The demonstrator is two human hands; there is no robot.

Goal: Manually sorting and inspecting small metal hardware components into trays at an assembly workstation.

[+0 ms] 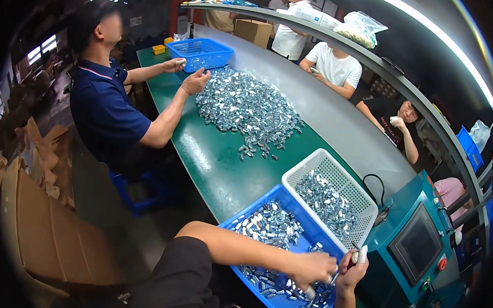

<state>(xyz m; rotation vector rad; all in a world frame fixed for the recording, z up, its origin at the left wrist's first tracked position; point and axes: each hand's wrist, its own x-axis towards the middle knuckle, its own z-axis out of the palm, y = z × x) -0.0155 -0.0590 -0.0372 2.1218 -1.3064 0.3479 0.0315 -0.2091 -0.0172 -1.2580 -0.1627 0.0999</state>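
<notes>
Reaching in from the left, my left hand [314,267] is low over the blue tray [255,205], its wrapped fingers curled down among small shiny metal pieces [273,224]. What those fingers pinch, if anything, is hidden. My right hand [353,271] is close beside it at the tray's right edge, fingers bent and closed. A thin metal piece [356,247] sticks up from its grip, and white wrapping covers a fingertip. Against the tray's far side stands a white perforated basket [371,212], partly filled with similar metal pieces [327,204].
A large heap of metal pieces [243,104] covers the green tabletop [202,157]. A seated co-worker [108,104] reaches toward it, near a blue basket [204,46]. A teal machine with a screen [417,244] stands right. Cardboard [50,228] lies left; several people are beyond the table.
</notes>
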